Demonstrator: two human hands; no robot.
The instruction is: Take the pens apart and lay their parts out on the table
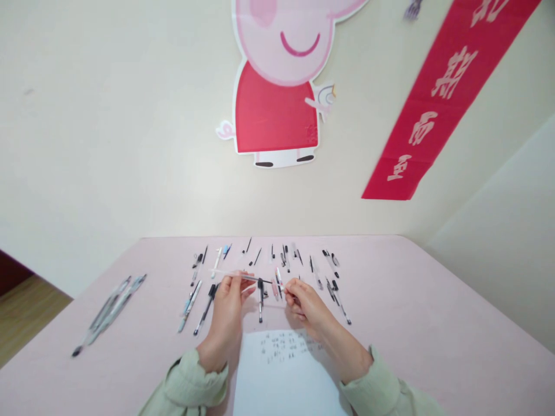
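My left hand [229,301] is closed in a pinch around a thin pen refill [256,278], a slim tube with a clear stretch at the left and a dark stretch at the right. The refill lies almost level above the table, its dark end pointing at my right hand [309,305]. Fingertips of my right hand are pinched together on a small pale piece at that end; its kind is too small to make out. Below the refill, between the hands, lies a black-capped pen [261,300]. Under my wrists is a white sheet of paper [281,384] with handwriting near its top.
Pens, caps and refills lie in small groups across the pink table [411,329]. At the left is a bundle of grey pens [110,309]; at the right, several pen parts [340,300]. Behind the table stands a wall with a cartoon pig cutout [277,115] and a red banner [442,98].
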